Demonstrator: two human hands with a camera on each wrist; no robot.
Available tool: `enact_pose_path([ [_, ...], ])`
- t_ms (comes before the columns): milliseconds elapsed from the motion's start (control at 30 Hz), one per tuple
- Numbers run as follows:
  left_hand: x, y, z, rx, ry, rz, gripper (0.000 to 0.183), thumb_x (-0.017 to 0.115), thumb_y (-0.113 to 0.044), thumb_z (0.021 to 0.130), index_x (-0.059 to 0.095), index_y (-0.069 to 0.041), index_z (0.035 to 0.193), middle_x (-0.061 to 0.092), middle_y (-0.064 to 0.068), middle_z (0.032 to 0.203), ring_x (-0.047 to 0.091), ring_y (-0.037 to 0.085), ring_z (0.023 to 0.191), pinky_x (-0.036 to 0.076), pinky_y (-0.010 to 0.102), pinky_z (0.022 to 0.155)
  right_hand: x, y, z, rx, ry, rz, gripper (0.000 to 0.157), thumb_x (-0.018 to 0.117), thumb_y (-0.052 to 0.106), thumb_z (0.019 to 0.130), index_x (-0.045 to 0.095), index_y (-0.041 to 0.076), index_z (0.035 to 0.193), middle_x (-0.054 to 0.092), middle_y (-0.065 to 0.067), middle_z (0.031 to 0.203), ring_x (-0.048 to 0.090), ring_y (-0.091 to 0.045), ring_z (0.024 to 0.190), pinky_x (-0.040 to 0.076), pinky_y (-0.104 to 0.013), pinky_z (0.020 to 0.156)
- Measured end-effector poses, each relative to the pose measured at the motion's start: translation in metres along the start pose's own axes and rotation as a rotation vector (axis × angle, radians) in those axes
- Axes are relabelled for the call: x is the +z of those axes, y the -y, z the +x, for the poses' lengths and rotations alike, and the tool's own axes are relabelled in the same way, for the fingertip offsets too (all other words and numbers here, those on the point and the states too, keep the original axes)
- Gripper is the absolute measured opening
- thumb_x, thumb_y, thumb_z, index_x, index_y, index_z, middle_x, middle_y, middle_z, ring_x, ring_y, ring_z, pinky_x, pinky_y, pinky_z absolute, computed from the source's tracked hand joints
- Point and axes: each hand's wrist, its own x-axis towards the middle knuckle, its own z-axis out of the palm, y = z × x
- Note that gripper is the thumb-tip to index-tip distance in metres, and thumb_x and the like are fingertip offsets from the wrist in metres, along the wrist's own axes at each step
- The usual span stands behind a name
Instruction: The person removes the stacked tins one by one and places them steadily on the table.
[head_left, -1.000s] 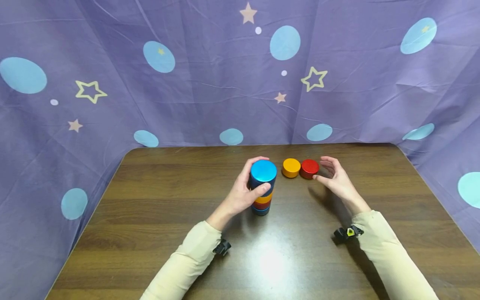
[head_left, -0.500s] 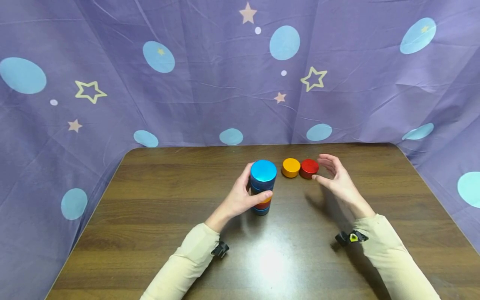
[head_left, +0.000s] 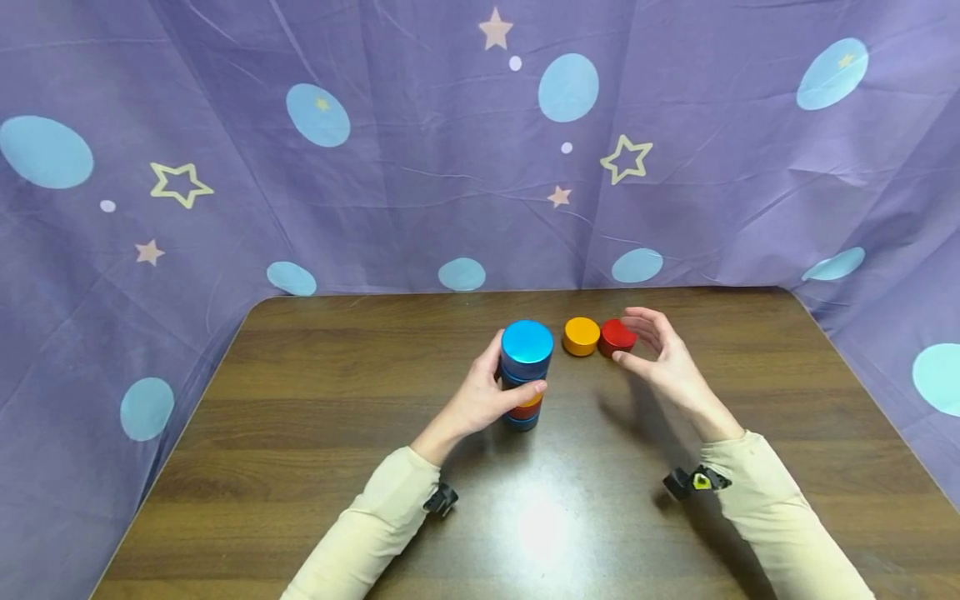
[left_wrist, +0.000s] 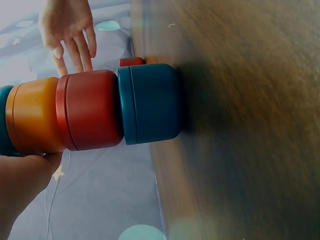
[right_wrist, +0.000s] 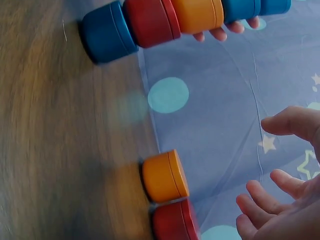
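Observation:
A tall upright stack of small round lidded tins (head_left: 527,343) stands on the table, with blue, red and orange bodies. My left hand (head_left: 477,402) grips it around the upper middle, thumb in front and fingers behind. In the left wrist view the blue bottom tin (left_wrist: 152,104) meets the tabletop, with a red tin (left_wrist: 95,110) above it. A loose orange tin (head_left: 581,337) and a loose red tin (head_left: 617,340) sit side by side right of the stack. My right hand (head_left: 667,367) hovers at the red one, fingers spread and holding nothing; its fingertips overlap that tin in the head view.
The wooden table (head_left: 337,375) has its far edge close behind the loose tins. A purple curtain (head_left: 405,167) with stars and dots hangs behind. Each wrist wears a small black camera (head_left: 441,500).
My left hand has slid a little down the stack, its thumb now lower. My right hand has shifted left, over the loose red tin's edge. The tins stay in place.

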Motion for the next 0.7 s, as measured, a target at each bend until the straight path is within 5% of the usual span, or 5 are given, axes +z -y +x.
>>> enact_pose_path([
  [233,0.001,0.000,0.001,-0.009,-0.001,0.008,0.065,0.074,0.001,0.082,0.041,-0.003,0.137,0.055,0.017,0.125,0.054,0.029,0.112,0.040,0.045,0.100,0.015,0.006,-0.002,-0.014,0.041,0.017,0.062,0.069,-0.010,0.081,0.040,-0.007,0.135,0.049,-0.027,0.131,0.046,-0.035,0.121,0.028,-0.050,0.107],
  [500,0.001,0.000,0.001,-0.037,0.020,-0.008,0.066,0.073,0.000,0.083,0.037,-0.004,0.139,0.053,0.016,0.127,0.052,0.028,0.114,0.039,0.045,0.101,0.026,0.023,-0.003,-0.085,0.099,0.083,0.060,0.068,-0.013,0.080,0.040,-0.007,0.134,0.051,-0.025,0.129,0.048,-0.031,0.122,0.035,-0.022,0.102],
  [700,0.000,0.000,0.002,-0.040,0.039,-0.015,0.066,0.071,-0.001,0.085,0.036,-0.005,0.141,0.052,0.016,0.130,0.051,0.029,0.116,0.037,0.048,0.102,0.035,0.046,-0.004,-0.157,0.190,0.127,0.061,0.068,-0.013,0.081,0.042,-0.004,0.135,0.054,-0.014,0.129,0.049,-0.028,0.123,0.035,-0.030,0.105],
])
